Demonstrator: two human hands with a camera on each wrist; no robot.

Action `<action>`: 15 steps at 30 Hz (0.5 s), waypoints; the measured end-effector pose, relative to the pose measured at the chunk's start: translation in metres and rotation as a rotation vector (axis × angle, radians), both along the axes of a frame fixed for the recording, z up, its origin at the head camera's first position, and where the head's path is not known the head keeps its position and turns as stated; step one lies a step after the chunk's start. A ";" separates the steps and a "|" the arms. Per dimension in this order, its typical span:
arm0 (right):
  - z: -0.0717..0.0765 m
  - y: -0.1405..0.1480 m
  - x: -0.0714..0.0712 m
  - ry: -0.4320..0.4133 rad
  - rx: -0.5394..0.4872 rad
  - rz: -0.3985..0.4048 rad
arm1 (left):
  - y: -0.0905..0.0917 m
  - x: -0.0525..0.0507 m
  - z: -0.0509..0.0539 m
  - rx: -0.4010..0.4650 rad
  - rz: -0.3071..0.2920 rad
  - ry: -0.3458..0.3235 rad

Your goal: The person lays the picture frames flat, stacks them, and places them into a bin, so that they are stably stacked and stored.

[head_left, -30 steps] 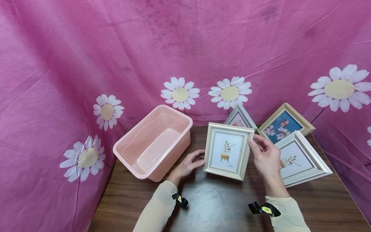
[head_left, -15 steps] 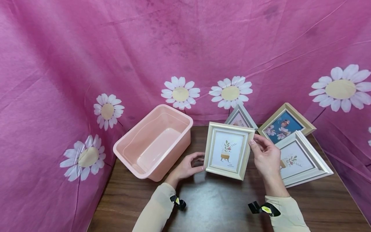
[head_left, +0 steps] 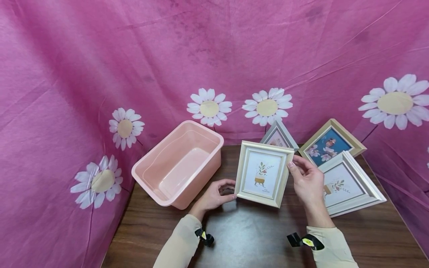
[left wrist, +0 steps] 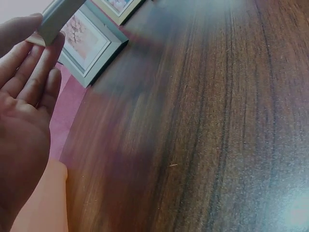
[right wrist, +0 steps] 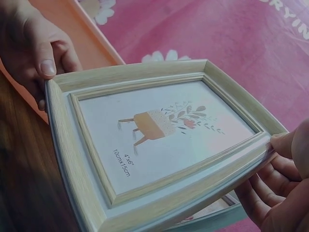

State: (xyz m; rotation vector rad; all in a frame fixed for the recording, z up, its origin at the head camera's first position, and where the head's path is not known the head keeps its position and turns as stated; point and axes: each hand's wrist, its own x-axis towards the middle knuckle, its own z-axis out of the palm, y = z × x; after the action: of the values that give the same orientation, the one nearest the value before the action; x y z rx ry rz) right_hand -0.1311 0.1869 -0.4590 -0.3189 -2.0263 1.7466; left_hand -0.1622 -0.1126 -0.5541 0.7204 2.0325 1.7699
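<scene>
A cream picture frame with a potted-plant print is held up off the table, its face tilted toward the head camera. My right hand grips its right edge, thumb on the front and fingers behind. At the lower left corner my left hand pinches the frame; the left wrist view shows the thumb on one side and fingertips on the other. The right wrist view shows the print reading 4"x6". Behind it, a grey picture frame is partly covered.
A pink plastic bin stands left on the dark wooden table. To the right lie a tan frame with a blue flower picture and a white frame overlapping it. A pink daisy-printed cloth hangs behind.
My left hand has slid down along the frame's left edge to the lower corner, the thumb now at that corner. The right hand and the frame have barely moved.
</scene>
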 end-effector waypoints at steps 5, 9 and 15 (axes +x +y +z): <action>0.000 0.000 -0.001 -0.019 -0.024 0.028 | 0.000 0.003 -0.003 0.047 -0.003 -0.064; 0.000 0.001 -0.002 -0.049 -0.070 0.049 | 0.000 0.005 -0.003 0.073 -0.005 -0.119; -0.001 0.002 -0.005 -0.024 -0.203 0.067 | -0.002 0.008 -0.003 0.071 0.017 -0.111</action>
State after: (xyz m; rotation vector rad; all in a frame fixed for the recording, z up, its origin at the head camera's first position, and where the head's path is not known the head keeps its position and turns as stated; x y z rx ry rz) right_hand -0.1357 0.1892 -0.4598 -0.3396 -1.8990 2.0036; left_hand -0.1545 -0.1145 -0.5572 0.6128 1.9168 1.8570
